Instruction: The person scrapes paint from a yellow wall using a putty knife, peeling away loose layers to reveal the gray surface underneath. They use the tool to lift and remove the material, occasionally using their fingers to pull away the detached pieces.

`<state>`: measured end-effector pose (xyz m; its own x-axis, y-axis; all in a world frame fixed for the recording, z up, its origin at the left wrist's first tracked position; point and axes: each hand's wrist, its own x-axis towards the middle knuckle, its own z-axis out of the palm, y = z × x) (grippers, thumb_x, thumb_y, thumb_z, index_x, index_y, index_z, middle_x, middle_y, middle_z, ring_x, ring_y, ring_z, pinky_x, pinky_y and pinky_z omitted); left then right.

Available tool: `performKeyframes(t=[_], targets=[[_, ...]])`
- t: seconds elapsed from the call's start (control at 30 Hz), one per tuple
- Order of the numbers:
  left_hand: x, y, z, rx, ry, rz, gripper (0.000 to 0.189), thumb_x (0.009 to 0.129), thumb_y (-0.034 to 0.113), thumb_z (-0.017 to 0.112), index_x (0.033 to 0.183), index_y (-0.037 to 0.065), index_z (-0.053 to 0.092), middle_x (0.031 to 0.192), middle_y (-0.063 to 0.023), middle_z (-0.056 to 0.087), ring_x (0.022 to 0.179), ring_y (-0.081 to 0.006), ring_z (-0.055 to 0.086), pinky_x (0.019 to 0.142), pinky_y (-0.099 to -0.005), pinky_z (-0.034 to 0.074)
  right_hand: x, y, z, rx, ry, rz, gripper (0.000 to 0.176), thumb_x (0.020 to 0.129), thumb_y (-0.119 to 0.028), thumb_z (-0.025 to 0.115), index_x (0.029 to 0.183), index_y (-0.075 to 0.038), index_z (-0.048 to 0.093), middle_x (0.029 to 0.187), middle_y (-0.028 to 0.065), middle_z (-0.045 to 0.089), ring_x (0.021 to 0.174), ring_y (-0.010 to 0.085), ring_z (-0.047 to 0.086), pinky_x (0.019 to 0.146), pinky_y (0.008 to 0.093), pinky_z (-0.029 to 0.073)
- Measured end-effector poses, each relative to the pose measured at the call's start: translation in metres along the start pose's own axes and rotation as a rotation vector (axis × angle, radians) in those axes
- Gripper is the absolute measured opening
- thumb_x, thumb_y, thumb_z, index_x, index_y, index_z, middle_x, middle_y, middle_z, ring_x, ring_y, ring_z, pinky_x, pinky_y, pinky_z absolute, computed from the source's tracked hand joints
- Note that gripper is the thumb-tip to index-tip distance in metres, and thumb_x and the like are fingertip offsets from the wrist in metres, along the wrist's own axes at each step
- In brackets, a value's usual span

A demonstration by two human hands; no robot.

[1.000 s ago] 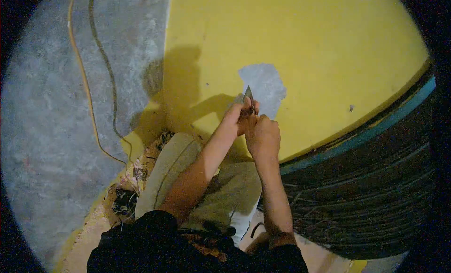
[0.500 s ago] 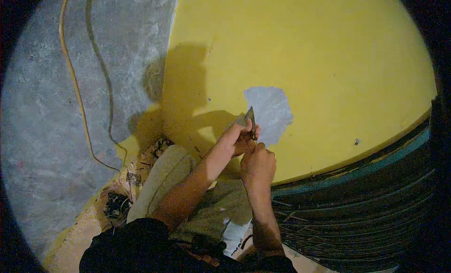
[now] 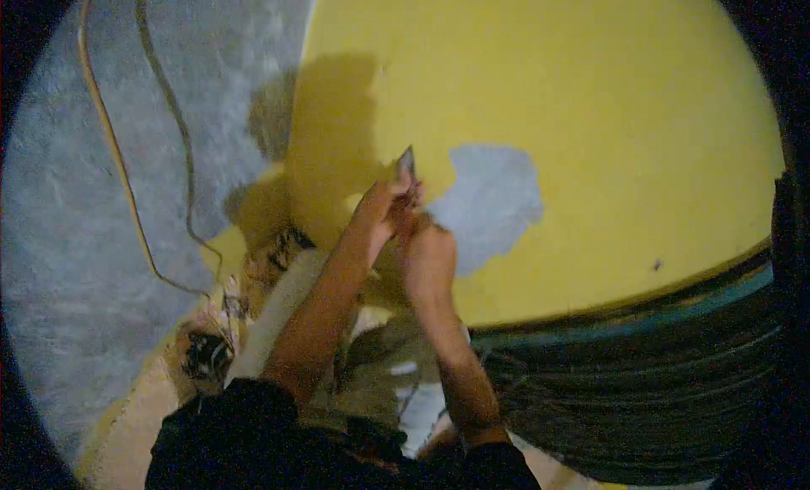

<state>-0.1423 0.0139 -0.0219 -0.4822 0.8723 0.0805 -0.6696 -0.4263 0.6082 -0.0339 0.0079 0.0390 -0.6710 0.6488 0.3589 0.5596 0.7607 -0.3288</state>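
My left hand (image 3: 386, 210) is closed around a pointed metal blade (image 3: 406, 164), whose grey tip sticks up past the thumb and fingers. Right against it, my right hand (image 3: 430, 258) makes a fist, slightly blurred; I cannot tell what its fingers hold. Both hands are over a broad yellow surface (image 3: 607, 127). Just to the right of them, a grey patch (image 3: 498, 199) with a ragged outline interrupts the yellow.
Grey floor (image 3: 236, 51) lies on the left, with an orange cable (image 3: 108, 127) across it. Dark ribbed layers (image 3: 624, 389) curve below the yellow surface at the lower right. A small dark bit (image 3: 656, 265) sits near its edge.
Both hands and the blade have moved left and slightly up, away from the grey patch. The hands stay together, and the view has shifted a little.
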Motion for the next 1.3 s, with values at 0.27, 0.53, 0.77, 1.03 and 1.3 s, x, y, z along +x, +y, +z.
performKeyframes(t=[0.27,0.53,0.77,1.03,1.3], targets=[[-0.012,0.018,-0.012,-0.138,-0.056,-0.149,0.022,0.090,0.025,0.060,0.090,0.003,0.058,0.079,-0.0044,0.060,0.069,-0.0176,0.057,0.065,-0.0294,0.046,-0.013,-0.026,0.001,0.040,0.083,0.093,0.024,0.090,-0.017,0.055,0.076,0.003,0.055,0.064,0.0250,0.059,0.058,0.0430,0.059,0.052,0.0477,0.046],[-0.023,-0.025,0.066,-0.384,-0.140,-0.470,0.030,0.090,0.036,0.059,0.089,0.006,0.057,0.083,-0.0054,0.062,0.077,-0.0176,0.061,0.068,-0.0296,0.046,-0.036,-0.009,-0.083,-0.123,0.133,0.180,0.028,0.090,-0.015,0.057,0.067,0.002,0.055,0.058,0.0231,0.055,0.053,0.0407,0.057,0.048,0.0434,0.044],[-0.010,-0.026,0.071,-0.563,-0.083,-0.516,0.028,0.085,0.031,0.066,0.085,0.005,0.055,0.082,-0.0080,0.062,0.077,-0.0216,0.062,0.071,-0.0319,0.050,-0.026,-0.005,-0.088,-0.329,0.089,0.171,0.030,0.089,-0.014,0.056,0.064,0.002,0.053,0.059,0.0241,0.056,0.053,0.0406,0.057,0.049,0.0461,0.044],[0.008,-0.031,0.034,-0.529,-0.053,-0.374,0.024,0.087,0.025,0.064,0.090,0.003,0.056,0.084,-0.0096,0.062,0.079,-0.0218,0.062,0.072,-0.0309,0.051,-0.001,0.023,-0.055,-0.262,-0.047,0.048,0.010,0.081,-0.008,0.059,0.073,-0.001,0.059,0.067,0.0228,0.060,0.062,0.0384,0.061,0.053,0.0475,0.046],[-0.031,-0.002,-0.009,-0.050,-0.001,-0.107,0.028,0.091,0.033,0.058,0.093,0.005,0.059,0.084,-0.0053,0.064,0.080,-0.0179,0.063,0.068,-0.0266,0.050,-0.006,-0.042,-0.027,-0.140,-0.072,0.074,0.018,0.084,-0.011,0.059,0.075,0.003,0.056,0.063,0.0260,0.058,0.064,0.0418,0.062,0.055,0.0479,0.047]])
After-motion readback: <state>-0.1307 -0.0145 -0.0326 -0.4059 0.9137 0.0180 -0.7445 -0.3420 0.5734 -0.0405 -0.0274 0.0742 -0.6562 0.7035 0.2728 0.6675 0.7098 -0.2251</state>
